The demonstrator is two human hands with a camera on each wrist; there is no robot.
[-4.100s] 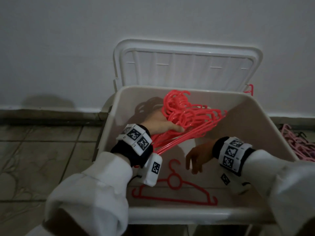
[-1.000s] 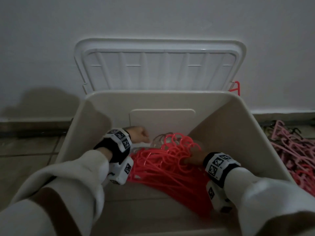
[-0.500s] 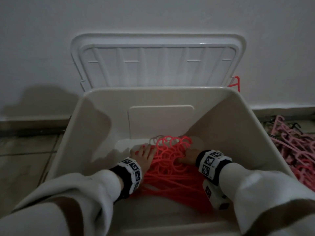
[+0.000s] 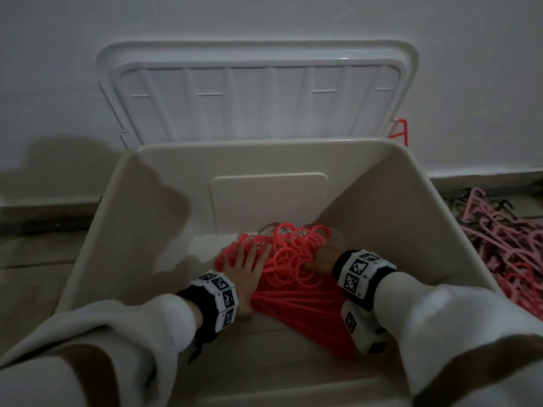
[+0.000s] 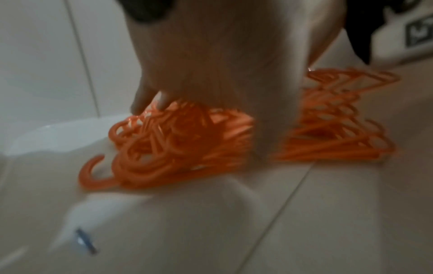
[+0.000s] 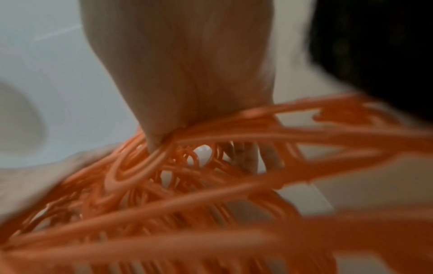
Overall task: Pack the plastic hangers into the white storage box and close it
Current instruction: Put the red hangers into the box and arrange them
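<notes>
The storage box (image 4: 390, 207) is seen to be smooth cream-white plastic with a dull satin sheen on its inner walls. Its lid (image 4: 258, 95) is moulded white plastic, ribbed, faintly glossy along the rim. The hangers (image 4: 293, 259) inside are thin red-orange plastic rod, smooth and slightly shiny. A pink heap of hangers (image 4: 511, 254) beside the box looks like matt plastic. The sleeves (image 4: 97, 345) are soft pale cloth, matt. The wrist bands (image 4: 219, 292) are black fabric carrying hard white blocks with printed markers. The wall (image 4: 264, 19) is painted, matt. The floor (image 4: 32, 254) appears tiled, dull.
</notes>
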